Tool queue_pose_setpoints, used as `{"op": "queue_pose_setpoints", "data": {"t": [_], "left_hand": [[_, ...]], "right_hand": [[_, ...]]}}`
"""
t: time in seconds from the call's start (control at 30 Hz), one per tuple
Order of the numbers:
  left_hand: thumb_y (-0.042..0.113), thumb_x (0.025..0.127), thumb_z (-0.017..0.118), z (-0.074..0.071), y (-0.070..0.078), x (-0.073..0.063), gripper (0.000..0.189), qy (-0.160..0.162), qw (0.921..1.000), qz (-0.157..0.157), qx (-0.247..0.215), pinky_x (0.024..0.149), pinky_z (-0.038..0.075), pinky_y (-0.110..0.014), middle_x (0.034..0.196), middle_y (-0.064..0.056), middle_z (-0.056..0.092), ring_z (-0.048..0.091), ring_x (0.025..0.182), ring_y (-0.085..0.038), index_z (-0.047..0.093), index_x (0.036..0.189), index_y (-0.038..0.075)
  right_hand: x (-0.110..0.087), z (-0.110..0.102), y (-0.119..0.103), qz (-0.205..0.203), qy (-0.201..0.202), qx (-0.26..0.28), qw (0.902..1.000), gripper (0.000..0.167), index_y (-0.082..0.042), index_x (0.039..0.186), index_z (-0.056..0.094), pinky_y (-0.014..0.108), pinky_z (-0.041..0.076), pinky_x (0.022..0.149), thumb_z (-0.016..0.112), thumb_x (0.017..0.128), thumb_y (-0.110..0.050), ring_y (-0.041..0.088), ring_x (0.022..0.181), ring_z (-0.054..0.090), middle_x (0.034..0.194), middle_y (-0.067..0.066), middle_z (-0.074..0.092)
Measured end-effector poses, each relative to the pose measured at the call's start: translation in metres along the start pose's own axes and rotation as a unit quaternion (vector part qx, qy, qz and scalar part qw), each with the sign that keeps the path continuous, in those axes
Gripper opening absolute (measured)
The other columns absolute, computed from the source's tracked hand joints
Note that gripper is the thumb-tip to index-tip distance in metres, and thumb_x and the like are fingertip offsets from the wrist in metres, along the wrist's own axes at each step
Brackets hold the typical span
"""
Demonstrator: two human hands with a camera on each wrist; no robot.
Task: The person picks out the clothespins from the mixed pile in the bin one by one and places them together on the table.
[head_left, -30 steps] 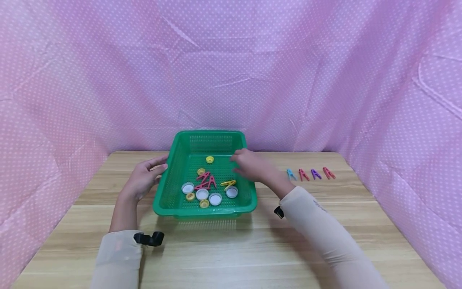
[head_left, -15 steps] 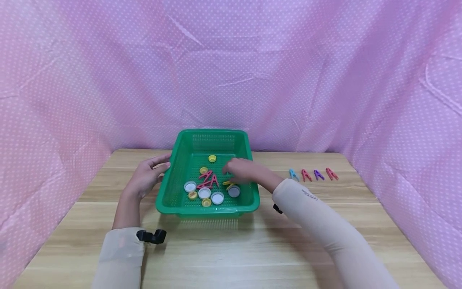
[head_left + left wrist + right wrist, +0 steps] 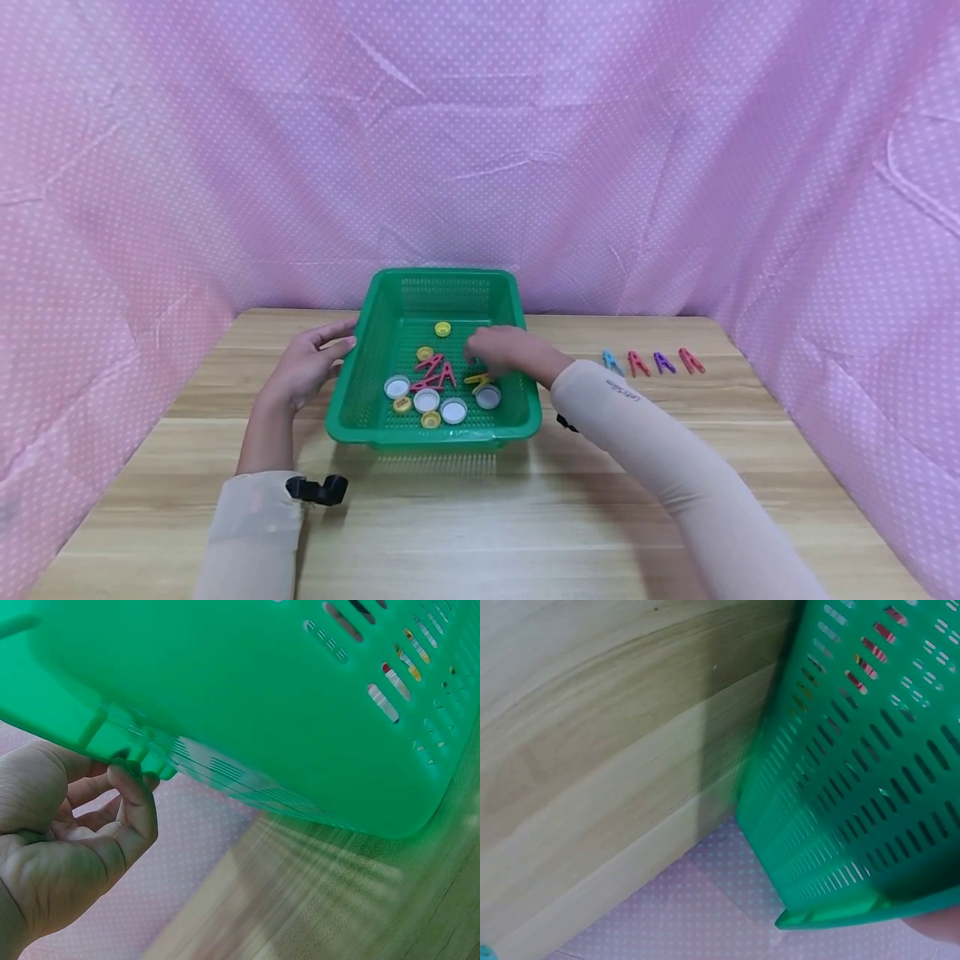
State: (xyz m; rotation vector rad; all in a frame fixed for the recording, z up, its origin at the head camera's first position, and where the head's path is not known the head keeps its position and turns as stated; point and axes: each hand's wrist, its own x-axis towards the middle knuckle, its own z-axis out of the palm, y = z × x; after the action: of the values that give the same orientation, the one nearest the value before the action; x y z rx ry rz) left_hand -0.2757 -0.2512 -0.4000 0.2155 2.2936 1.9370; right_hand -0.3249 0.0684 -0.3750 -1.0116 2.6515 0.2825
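A green basket (image 3: pixel 360 400) sat at the centre of the head view on a wooden table (image 3: pixel 480 517), pink dotted cloth (image 3: pixel 150 167) behind and on both sides. The left hand (image 3: pixel 303 373) lay against the basket's left wall, fingers fairly straight and touching under the rim; the left wrist view showed the fingertips (image 3: pixel 131 796) only lightly bent at the rim, not wrapped round it. The right hand (image 3: pixel 498 352) was down inside the basket at its right half, fingers curled over a yellow clip (image 3: pixel 477 381); whether they had actually pinched it I could not tell, since the hand covered the contact. Just left of it lay pink clips (image 3: pixel 433 372) in a tangle, with white caps (image 3: pixel 427 401) and yellow caps (image 3: pixel 430 419) along the near wall and one more yellow cap (image 3: pixel 442 328) toward the far wall. Four clips (image 3: pixel 651 362) stood in a row on the table at right centre, well apart from the basket. The right wrist view showed only the basket's slotted wall (image 3: pixel 870 787) and the table. Risk, as a judgement: the yellow clip lay touching a white cap (image 3: pixel 488 397), so a sloppy grab could drag the cap along or flick it, and the left hand's loose contact might let the light basket slide.
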Motion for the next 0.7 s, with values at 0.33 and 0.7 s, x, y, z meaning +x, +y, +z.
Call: {"op": "queue_pose_setpoints", "data": {"t": [0.33, 0.7], "left_hand": [[0.025, 0.107, 0.057, 0.000, 0.000, 0.000, 0.053, -0.001, 1.0000, 0.001, -0.008, 0.093, 0.056, -0.027, 0.155, -0.016, 0.044, 0.064, 0.109, -0.008, 0.044, 0.155, 0.007], [0.022, 0.107, 0.057, 0.000, 0.003, -0.001, 0.053, -0.004, 0.9998, -0.001, -0.020, 0.091, 0.057, -0.025, 0.156, -0.019, 0.044, 0.064, 0.108, -0.008, 0.043, 0.156, 0.005]], "right_hand": [[0.012, 0.000, -0.001, -0.044, 0.015, -0.003, 0.9989, 0.010, -0.011, 0.095, 0.073, 0.030, 0.046, 0.074, 0.072, 0.094, -0.001, 0.016, 0.082, 0.048, 0.093, 0.002, 0.065], [0.020, 0.003, 0.001, -0.085, 0.061, 0.047, 0.9934, 0.029, -0.012, 0.108, 0.079, 0.029, 0.056, 0.087, 0.064, 0.094, 0.008, 0.014, 0.095, 0.064, 0.106, 0.000, 0.074]]}}
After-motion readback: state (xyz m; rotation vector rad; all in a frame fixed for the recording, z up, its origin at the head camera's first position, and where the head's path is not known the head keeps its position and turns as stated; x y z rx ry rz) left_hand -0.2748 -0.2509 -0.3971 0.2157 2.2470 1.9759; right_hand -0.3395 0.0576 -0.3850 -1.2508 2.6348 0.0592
